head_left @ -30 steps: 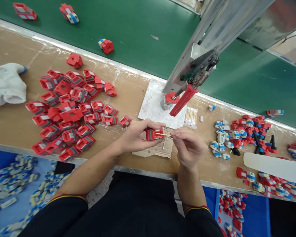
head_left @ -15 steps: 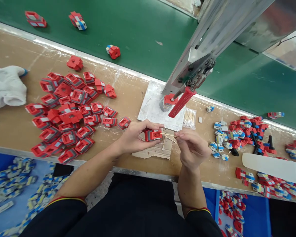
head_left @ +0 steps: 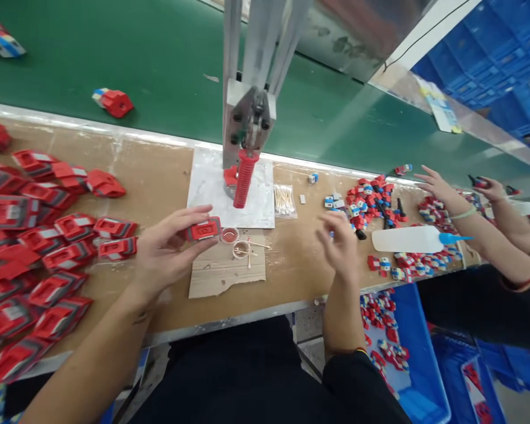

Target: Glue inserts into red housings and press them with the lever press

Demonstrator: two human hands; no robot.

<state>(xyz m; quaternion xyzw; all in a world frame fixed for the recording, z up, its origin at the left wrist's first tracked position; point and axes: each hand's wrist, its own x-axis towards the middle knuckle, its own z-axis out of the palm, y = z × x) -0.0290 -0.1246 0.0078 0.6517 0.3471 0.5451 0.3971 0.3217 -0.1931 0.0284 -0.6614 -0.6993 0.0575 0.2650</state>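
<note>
My left hand is closed round a red plastic toy part with a grey band, its recessed face turned up. My right hand, smeared by motion, hovers over the table with half-bent fingers apart and nothing visible in them. Beside it lie small white-and-blue parts. Two small cups stand below the held part: one with red liquid, the other with cotton swabs across it. Under the swab cup is a torn cardboard piece.
A press with a red handle rises from a metal plate. Red parts are heaped at left. Bagged swabs, mixed parts and a white bottle lie rightward. A co-worker's hand reaches in at right.
My right hand has let go of the cotton swab and moved right, towards the white-and-blue parts. My left hand keeps the red part. The view has swung right, bringing the co-worker's arms in.
</note>
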